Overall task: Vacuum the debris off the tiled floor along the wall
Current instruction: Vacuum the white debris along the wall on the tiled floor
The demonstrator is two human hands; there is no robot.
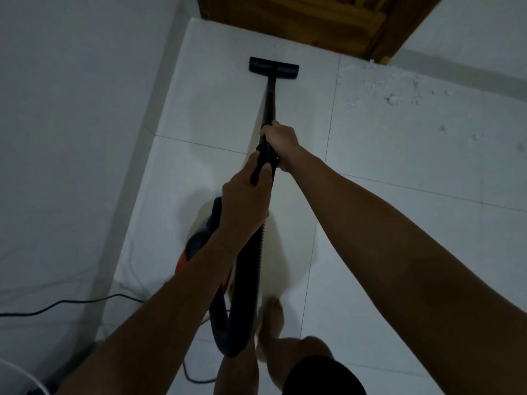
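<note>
A black vacuum wand (270, 104) runs from my hands down to a flat floor nozzle (274, 66) lying on the white tiled floor (385, 223) near the far wall. My right hand (281, 143) grips the wand higher up the tube. My left hand (245, 201) grips the handle end where the ribbed hose (251, 280) starts. White scraps of debris (396, 89) lie scattered along the wall base at upper right, to the right of the nozzle. The red and black vacuum body (196, 246) sits on the floor under my left forearm.
A wooden door (308, 21) stands at the far end. A white wall (71, 124) runs along the left. The black power cord (71, 305) trails across the left wall base and loops on the floor near my bare feet (271, 323).
</note>
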